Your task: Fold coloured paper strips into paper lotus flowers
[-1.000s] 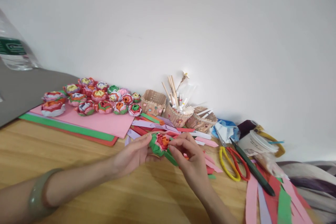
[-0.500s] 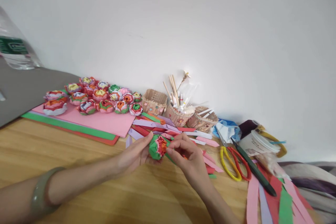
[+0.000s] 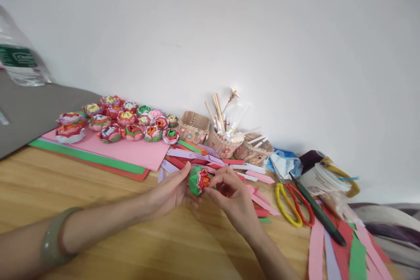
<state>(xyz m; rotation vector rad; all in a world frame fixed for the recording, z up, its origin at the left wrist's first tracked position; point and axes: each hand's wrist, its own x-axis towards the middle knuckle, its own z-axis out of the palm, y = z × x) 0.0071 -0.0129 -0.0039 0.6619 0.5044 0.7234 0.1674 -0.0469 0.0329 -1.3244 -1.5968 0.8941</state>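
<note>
A small paper flower [image 3: 198, 180], green outside with pink, red and orange inside, is held between my two hands above the wooden table. My left hand [image 3: 172, 190] supports it from the left, thumb up along its side and fingers beneath. The thumb and forefinger of my right hand [image 3: 231, 188] pinch its right edge, and the petals under those fingertips are partly hidden. Folded paper strips [image 3: 197, 155] in purple, red, pink and green lie just behind my hands.
Several finished paper flowers [image 3: 126, 118] stand on pink paper [image 3: 147, 153] at the left. Decorated baskets [image 3: 193, 127] line the wall. Scissors [image 3: 297, 205], a dark green pen-like tool [image 3: 320, 212], a white tub [image 3: 323, 179] and uncut strips [image 3: 357, 253] are at the right. A bottle [image 3: 19, 61] stands far left.
The flower has moved slightly right and up and has turned a little in my hands. My right fingertips have shifted slightly along its edge.
</note>
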